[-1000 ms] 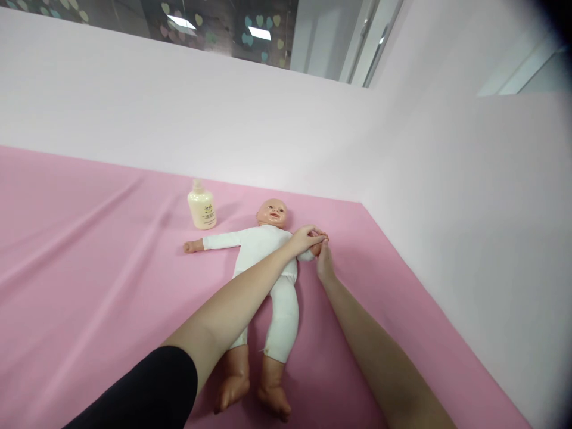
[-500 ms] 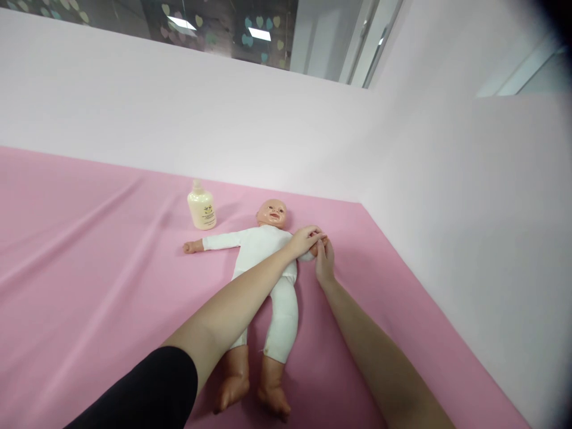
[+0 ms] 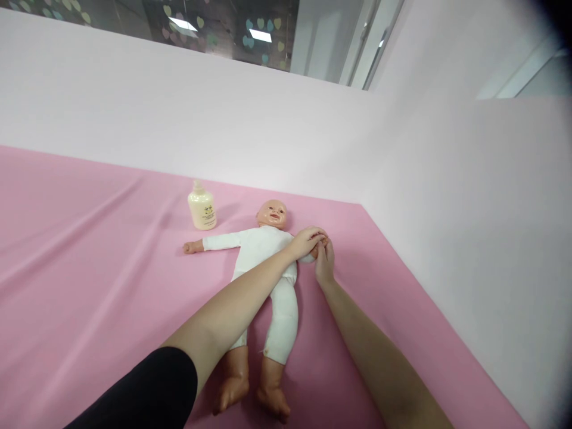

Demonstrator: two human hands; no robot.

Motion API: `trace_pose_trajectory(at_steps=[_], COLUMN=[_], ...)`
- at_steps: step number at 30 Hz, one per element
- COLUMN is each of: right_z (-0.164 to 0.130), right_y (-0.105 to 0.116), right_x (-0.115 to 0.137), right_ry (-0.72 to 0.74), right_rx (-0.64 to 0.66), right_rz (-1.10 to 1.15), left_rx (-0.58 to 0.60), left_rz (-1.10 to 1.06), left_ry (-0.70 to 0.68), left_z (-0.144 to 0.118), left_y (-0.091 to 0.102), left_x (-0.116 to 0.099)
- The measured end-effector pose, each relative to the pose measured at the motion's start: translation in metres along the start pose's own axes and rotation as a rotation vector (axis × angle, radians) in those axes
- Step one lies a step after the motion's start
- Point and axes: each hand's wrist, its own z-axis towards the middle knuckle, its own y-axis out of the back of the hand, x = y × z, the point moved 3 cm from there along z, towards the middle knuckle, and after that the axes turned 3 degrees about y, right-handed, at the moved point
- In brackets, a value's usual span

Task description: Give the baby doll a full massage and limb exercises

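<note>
Baby doll in a white suit lay on its back on the pink sheet, head away from the person. Left hand reached across the doll's torso and curled over the doll's arm on that side; right hand met it from below, fingers closed on the same arm. Both hands touched each other. A cream bottle stood upright, well apart to the left of the hands, beyond the doll's other outstretched arm.
</note>
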Motion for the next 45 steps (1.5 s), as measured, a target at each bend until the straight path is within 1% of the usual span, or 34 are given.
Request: trace_pose_trajectory(at_steps=[5, 8, 12, 20, 25, 28, 31, 35, 39, 42, 45], right_z=[-0.001, -0.001, -0.002, 0.000, -0.001, -0.001, 0.000, 0.001, 0.001, 0.001, 0.002], right_y=[0.000, 0.000, 0.000, 0.003, 0.002, 0.002, 0.003, 0.004, 0.004, 0.004, 0.004], right_x=[-0.003, -0.005, -0.005, -0.004, 0.002, 0.004, 0.001, -0.003, -0.005, -0.008, -0.010], right_ry=[0.034, 0.062, 0.084, 0.040, 0.063, 0.089, 0.084, 0.072, 0.088, 0.092, 0.093], right_rx=[0.012, -0.013, -0.020, -0.048, -0.046, -0.036, -0.039, -0.057, -0.057, -0.040, -0.029], right_rz=[-0.005, -0.004, -0.029, -0.101, -0.099, -0.086, -0.071, -0.101, -0.107, -0.062, -0.026], left_rx=[-0.025, -0.037, -0.040, -0.099, -0.091, -0.088, -0.076, -0.025, -0.017, -0.034, -0.039], left_rz=[-0.032, -0.051, -0.022, 0.005, 0.008, 0.024, 0.027, 0.028, 0.009, -0.025, -0.034], left_ry=[0.018, 0.019, 0.006, 0.056, 0.066, 0.111, 0.155, 0.189, 0.162, 0.133, 0.139], left_z=[-0.001, -0.002, -0.002, -0.004, -0.003, -0.003, -0.004, -0.004, -0.004, -0.003, -0.003], left_y=[0.001, 0.002, 0.002, 0.006, 0.005, 0.004, 0.003, 0.001, 0.002, 0.003, 0.002], left_x=[0.000, 0.002, 0.002, 0.000, 0.003, 0.007, 0.008, 0.007, 0.005, 0.003, 0.005])
